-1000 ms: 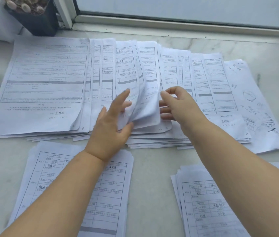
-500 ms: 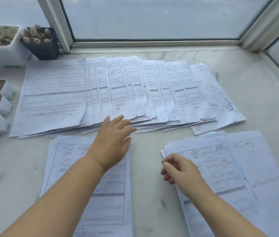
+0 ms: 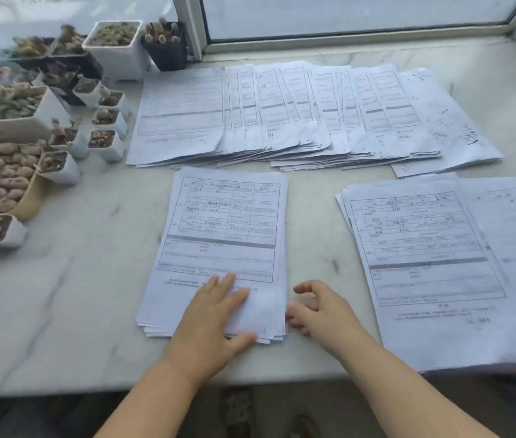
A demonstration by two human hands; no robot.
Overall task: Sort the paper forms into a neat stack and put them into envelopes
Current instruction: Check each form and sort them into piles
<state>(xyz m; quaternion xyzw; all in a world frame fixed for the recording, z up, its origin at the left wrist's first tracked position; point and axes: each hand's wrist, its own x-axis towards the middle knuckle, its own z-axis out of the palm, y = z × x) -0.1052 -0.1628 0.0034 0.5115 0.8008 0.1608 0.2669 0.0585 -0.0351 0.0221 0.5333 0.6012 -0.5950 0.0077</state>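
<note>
Three groups of printed paper forms lie on a white marble sill (image 3: 76, 279). A fanned row of forms (image 3: 282, 115) is spread along the back. A squared stack of forms (image 3: 225, 235) lies in the middle. My left hand (image 3: 212, 320) rests flat on that stack's near edge, fingers straight. My right hand (image 3: 320, 311) is just right of the stack's lower right corner, fingers loosely curled, with fingertips at the paper edge and nothing held. A looser pile of forms (image 3: 433, 248) lies to the right. No envelope is in view.
Many small white and black pots of succulents (image 3: 60, 121) crowd the left and back left. A window frame (image 3: 193, 26) runs along the back. The sill's front edge (image 3: 124, 390) is just below my wrists.
Both hands drew back from the fanned row to the near edge of the middle stack. The left hand now lies flat on it. The view pulled back and turned left, showing the pots.
</note>
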